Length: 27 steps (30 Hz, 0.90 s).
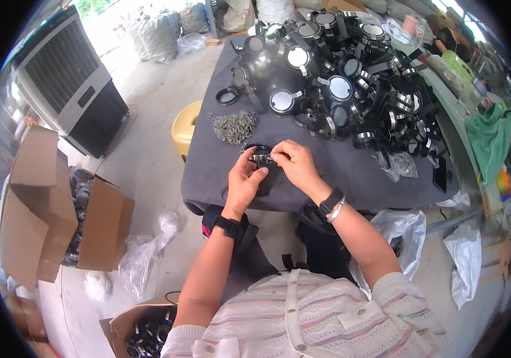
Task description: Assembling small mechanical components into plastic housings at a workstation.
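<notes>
Near the front edge of the cloth-covered table, my left hand (243, 186) is closed round a black ring-shaped part with a metal band (261, 157), its dark handle pointing down toward me. From the other side my right hand (296, 165) pinches with thumb and fingertips at the band's edge; what is between them is too small to make out. Just beyond lies a heap of small metal pieces (234, 127). A single black ring (227, 95) rests further back at the left. Many handled black parts with metal bands and round shiny discs (340, 88) are piled across the far side.
Grey cloth covers the table (208, 173). A yellow stool (185, 128) stands at its left, beyond it an air cooler (67, 83). Open cartons (103, 232) sit on the floor at left. Clear plastic bags (400, 166) and a dark phone-like slab (440, 174) lie at the table's right.
</notes>
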{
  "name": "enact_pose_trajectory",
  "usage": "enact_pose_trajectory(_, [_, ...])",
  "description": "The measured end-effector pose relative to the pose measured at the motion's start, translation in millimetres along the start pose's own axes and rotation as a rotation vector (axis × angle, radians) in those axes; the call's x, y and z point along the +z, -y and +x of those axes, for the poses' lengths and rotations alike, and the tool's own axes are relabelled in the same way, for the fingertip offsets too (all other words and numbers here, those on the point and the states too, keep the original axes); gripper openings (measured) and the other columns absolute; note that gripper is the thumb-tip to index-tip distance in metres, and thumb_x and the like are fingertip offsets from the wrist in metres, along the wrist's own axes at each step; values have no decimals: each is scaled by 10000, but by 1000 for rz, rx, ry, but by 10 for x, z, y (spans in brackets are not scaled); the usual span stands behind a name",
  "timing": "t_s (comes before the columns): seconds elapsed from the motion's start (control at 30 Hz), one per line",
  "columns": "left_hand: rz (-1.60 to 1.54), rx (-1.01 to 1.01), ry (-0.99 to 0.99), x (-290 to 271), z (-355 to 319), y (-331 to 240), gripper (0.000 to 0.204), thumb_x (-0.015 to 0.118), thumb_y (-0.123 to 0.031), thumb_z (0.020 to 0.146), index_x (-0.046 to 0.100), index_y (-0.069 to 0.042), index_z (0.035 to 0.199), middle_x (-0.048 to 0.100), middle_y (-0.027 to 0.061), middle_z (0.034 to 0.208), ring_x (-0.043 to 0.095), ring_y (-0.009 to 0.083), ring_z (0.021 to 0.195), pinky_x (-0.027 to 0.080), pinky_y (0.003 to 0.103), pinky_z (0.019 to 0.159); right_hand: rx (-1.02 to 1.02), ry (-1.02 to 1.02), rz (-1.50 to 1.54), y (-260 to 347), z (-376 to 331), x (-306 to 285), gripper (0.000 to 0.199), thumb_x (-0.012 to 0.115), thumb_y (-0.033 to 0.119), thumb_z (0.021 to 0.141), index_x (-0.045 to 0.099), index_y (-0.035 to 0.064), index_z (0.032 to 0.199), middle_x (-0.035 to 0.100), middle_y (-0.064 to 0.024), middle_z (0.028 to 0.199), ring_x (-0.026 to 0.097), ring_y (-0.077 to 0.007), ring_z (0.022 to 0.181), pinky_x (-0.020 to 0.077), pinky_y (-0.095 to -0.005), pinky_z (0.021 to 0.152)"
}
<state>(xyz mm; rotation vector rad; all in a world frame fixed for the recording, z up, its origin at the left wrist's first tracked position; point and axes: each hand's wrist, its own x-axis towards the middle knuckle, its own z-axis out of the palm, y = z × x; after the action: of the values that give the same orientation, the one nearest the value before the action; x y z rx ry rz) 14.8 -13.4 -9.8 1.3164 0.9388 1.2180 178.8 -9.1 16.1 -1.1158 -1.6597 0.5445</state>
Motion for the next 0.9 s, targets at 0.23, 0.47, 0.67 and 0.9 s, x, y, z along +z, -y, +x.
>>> enact_pose_trajectory(0.23, [-59,8,19,65,-47,-8,527,644,-49,815,484,-36,1317,552,-18,784,480,42,601,392,193,497,165,249,-641,-81,2,-222,113,595,104,801,645,11,841,648,-180,834,631,-358,842,496,-453,717])
enact_pose_trajectory(0.47, [4,46,-12,1,-65,14,522,639,-40,819,498,-54,1321,519,-44,777,473,26,639,398,170,497,107,153,-732,-95,-90,-206,181,652,121,790,602,-1,914,630,-186,869,625,-373,826,501,-453,716])
enact_pose_trajectory(0.67, [34,96,13,89,-78,-55,485,620,-86,871,491,-74,1338,547,-45,817,476,24,666,399,166,532,42,-46,-495,5,-541,-597,98,610,134,834,593,41,860,606,-124,838,606,-342,760,478,-438,666])
enact_pose_trajectory(0.9, [148,115,-17,94,-42,27,503,631,-143,896,453,-58,1358,560,-23,847,481,32,695,399,175,556,157,-330,-546,-207,-1804,-1336,107,614,163,837,594,58,835,588,-110,796,605,-318,719,481,-406,632])
